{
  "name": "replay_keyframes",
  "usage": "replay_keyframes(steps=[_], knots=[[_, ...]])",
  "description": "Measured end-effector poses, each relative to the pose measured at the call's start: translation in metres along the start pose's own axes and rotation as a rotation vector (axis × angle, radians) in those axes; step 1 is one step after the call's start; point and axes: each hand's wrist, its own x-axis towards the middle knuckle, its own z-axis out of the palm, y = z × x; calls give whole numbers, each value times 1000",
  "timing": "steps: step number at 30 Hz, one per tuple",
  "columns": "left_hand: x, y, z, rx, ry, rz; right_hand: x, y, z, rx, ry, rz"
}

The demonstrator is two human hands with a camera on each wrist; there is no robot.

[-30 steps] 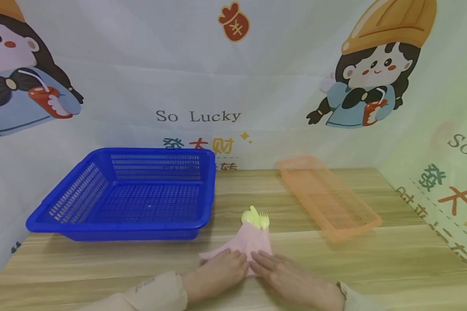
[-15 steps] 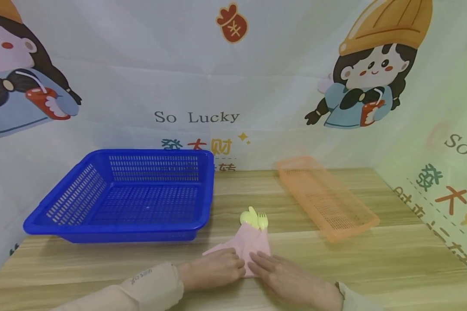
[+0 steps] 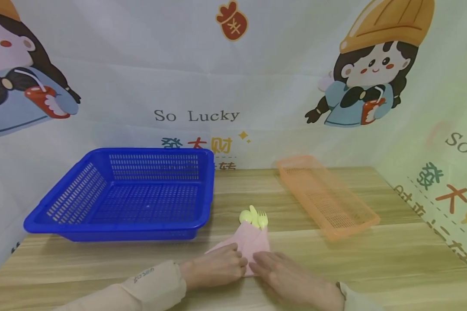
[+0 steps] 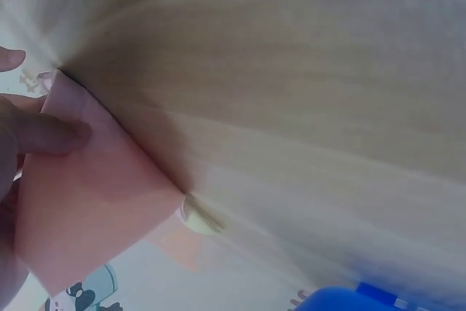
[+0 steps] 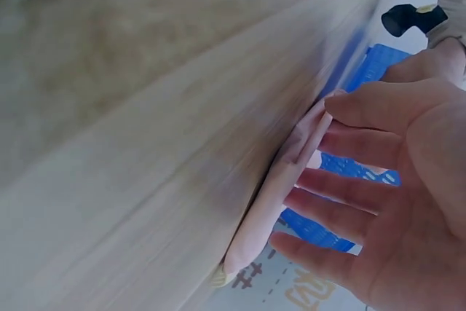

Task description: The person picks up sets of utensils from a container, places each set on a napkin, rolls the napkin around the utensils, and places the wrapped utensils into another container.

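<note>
A pink napkin (image 3: 253,244) lies on the table, folded around pale yellow cutlery. The heads of a spoon (image 3: 245,216), a knife (image 3: 253,211) and a fork (image 3: 262,219) stick out of its far end; their handles are hidden. My left hand (image 3: 215,267) pinches the napkin's left flap, and the left wrist view shows the thumb across the pink cloth (image 4: 95,187). Opposite it, my right hand (image 3: 289,276) rests on the napkin's near right part. In the right wrist view its fingers (image 5: 338,183) extend fairly straight over the cloth.
To the left stands a blue plastic basket (image 3: 120,233) with slotted walls. An orange mesh basket (image 3: 336,235) lies at the back right. A printed cloth (image 3: 140,77) hangs behind the wooden table (image 3: 404,259) and along its sides.
The left hand's fingers have curled more on the napkin's left flap. Less of that flap's tip sticks out to the left. The right hand has barely moved, and the cutlery keeps its place.
</note>
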Motion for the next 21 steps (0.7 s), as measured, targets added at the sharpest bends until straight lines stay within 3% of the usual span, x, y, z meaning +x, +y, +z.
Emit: replay_keyframes(steps=[8,16,21], knots=[[-1,-1,1,-72,11,-50,0,0,-1,34,-24,31],[8,3,-1,70,46,-40,1,0,2,58,23,36],[12,5,2,159,98,-3,-1,1,4,45,6,25]])
